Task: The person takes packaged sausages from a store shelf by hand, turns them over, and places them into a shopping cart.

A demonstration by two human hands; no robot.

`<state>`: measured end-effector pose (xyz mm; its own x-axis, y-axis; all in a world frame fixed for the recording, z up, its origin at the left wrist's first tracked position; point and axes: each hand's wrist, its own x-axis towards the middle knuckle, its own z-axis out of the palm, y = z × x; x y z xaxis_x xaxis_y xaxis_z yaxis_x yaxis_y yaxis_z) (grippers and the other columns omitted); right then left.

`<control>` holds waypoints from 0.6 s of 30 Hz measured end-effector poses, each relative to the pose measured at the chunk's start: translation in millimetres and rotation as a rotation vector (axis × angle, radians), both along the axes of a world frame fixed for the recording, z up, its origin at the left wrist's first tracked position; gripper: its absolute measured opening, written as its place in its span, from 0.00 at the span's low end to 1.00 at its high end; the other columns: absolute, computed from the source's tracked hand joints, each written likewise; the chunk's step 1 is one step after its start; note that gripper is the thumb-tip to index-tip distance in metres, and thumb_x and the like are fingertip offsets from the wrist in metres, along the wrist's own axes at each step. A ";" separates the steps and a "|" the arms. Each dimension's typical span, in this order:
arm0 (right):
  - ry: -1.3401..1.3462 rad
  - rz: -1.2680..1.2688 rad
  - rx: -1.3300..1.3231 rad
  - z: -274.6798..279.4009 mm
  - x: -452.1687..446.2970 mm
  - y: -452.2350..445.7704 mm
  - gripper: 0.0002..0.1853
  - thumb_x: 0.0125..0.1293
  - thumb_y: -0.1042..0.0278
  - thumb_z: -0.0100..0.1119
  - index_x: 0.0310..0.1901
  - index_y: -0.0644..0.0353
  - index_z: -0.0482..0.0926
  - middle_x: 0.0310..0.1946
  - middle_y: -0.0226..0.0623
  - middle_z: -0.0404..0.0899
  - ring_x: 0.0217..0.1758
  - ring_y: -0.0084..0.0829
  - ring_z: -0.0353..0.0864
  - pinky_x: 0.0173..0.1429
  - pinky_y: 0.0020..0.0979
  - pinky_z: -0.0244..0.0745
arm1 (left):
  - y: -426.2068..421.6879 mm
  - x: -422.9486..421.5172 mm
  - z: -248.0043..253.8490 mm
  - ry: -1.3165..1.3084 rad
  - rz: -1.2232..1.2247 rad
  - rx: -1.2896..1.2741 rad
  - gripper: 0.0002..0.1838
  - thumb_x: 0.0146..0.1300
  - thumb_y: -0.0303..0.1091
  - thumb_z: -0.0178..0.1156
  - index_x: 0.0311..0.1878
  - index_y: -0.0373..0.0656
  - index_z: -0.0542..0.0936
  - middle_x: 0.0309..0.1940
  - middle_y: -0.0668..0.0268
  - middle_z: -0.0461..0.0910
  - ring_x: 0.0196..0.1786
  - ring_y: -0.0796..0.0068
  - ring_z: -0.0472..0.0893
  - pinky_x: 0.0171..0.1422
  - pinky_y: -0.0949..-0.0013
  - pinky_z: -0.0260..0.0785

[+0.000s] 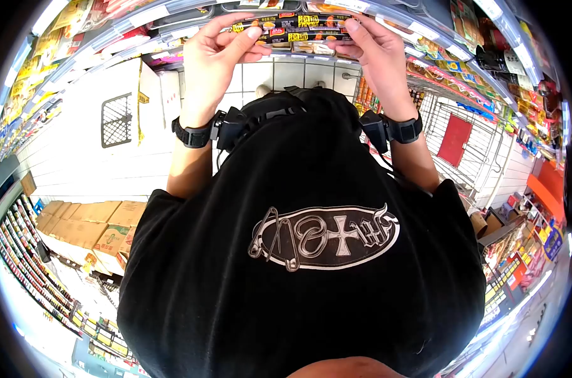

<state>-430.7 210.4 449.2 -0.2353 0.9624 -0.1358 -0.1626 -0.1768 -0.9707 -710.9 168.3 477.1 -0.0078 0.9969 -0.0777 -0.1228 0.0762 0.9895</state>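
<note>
Two slim black wrapped sausages [308,36] with yellow lettering and a red logo lie level, one just beyond the other, in front of the shelf. My left hand [219,53] pinches their left ends between thumb and fingers. At the right ends, my right hand [377,53] grips them the same way, its thumb on the near side. Some of the fingers are hidden behind the wrappers. Both wrists carry black straps with small boxes.
A shelf edge with price labels [148,16] curves across the top, with packaged food along it. To the right stands a wire shopping cart [487,135] with a red panel [455,140]. Cardboard boxes [87,228] are stacked behind on the left, beyond a white box [119,113].
</note>
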 end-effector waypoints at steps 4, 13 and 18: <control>0.058 -0.073 -0.144 30.0 -34.8 -15.0 0.15 0.79 0.69 0.59 0.61 0.67 0.81 0.45 0.34 0.87 0.40 0.28 0.91 0.45 0.26 0.88 | -7.8 -15.4 -10.4 -0.006 0.021 -0.027 0.17 0.75 0.27 0.63 0.63 0.32 0.80 0.38 0.56 0.90 0.40 0.66 0.92 0.45 0.73 0.86; 0.026 -0.171 -0.195 13.0 -31.2 -24.7 0.15 0.79 0.70 0.59 0.62 0.64 0.81 0.46 0.34 0.86 0.35 0.29 0.91 0.39 0.28 0.88 | -10.7 -17.6 -37.3 -0.168 0.002 -0.215 0.14 0.75 0.25 0.62 0.60 0.32 0.79 0.38 0.58 0.88 0.35 0.69 0.90 0.39 0.71 0.84; -0.105 -0.259 -0.231 22.4 -19.0 -44.7 0.16 0.78 0.68 0.61 0.63 0.63 0.80 0.44 0.33 0.85 0.35 0.27 0.90 0.39 0.25 0.87 | 0.7 3.1 -50.9 -0.160 -0.057 -0.254 0.10 0.77 0.27 0.60 0.55 0.31 0.82 0.33 0.63 0.87 0.31 0.75 0.88 0.36 0.75 0.81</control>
